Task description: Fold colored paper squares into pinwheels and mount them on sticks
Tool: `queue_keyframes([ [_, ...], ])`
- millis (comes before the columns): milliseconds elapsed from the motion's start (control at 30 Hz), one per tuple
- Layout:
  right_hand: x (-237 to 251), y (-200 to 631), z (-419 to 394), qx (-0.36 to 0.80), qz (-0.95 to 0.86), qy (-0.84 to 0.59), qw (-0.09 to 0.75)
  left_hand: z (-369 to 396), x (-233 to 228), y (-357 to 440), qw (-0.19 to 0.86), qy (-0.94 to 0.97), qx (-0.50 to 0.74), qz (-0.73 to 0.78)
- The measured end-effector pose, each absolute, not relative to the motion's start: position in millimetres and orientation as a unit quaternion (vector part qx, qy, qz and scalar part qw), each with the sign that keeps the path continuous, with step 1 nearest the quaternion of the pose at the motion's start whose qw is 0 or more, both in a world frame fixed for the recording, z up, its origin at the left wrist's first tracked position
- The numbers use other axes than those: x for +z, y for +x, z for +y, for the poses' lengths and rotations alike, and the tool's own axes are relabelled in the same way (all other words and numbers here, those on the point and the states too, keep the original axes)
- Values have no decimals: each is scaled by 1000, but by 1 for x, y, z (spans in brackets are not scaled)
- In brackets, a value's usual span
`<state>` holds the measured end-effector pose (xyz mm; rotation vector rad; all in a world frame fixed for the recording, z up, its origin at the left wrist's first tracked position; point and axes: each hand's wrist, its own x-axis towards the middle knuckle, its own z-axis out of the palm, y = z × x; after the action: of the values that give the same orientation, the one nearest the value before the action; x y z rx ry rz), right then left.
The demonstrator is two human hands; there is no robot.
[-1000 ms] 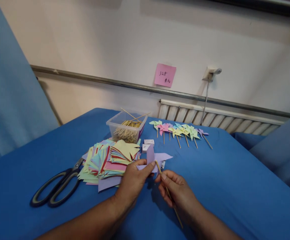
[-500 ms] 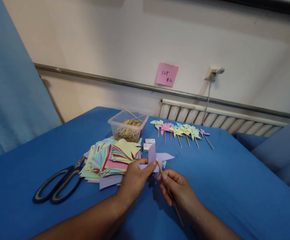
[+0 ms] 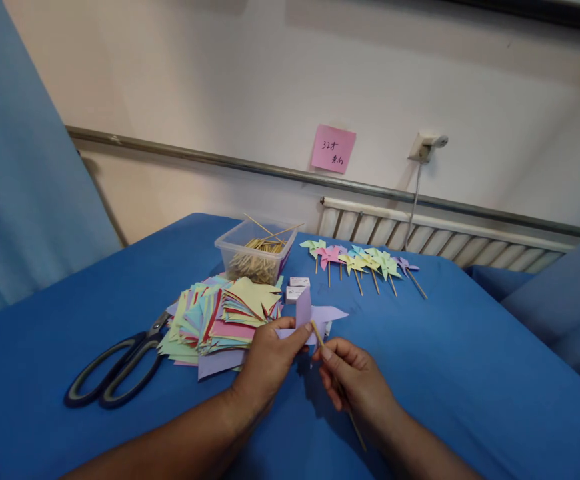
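Lilac paper pinwheel (image 3: 310, 315) held at the tip of a wooden stick (image 3: 337, 387), above the blue surface (image 3: 470, 373).

Left to right: the left hand (image 3: 269, 365) pinches the pinwheel's near edge between thumb and fingers; the right hand (image 3: 357, 390) is clenched around the stick. The stick's long axis runs from its tip at the paper's centre, up and left of the right hand, down and right past the wrist. Both hands are almost touching.

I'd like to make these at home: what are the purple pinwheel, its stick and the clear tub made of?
Purple pinwheel: thin matte paper, by its crisp folds. Stick: pale, slender, probably wood or bamboo. Clear tub: see-through, slightly glossy, likely plastic; the sticks inside show through its wall.
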<state>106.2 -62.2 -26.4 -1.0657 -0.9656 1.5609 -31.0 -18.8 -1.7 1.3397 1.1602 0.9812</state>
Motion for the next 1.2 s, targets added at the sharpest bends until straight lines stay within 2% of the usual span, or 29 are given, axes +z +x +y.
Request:
queue_keyframes([
  [433, -22, 107, -66, 699, -339, -396, 490, -19, 0, -29, 551, 527, 415, 496],
  [1200, -19, 108, -67, 736, -321, -343, 487, -19, -4, -29, 560, 524, 416, 488],
])
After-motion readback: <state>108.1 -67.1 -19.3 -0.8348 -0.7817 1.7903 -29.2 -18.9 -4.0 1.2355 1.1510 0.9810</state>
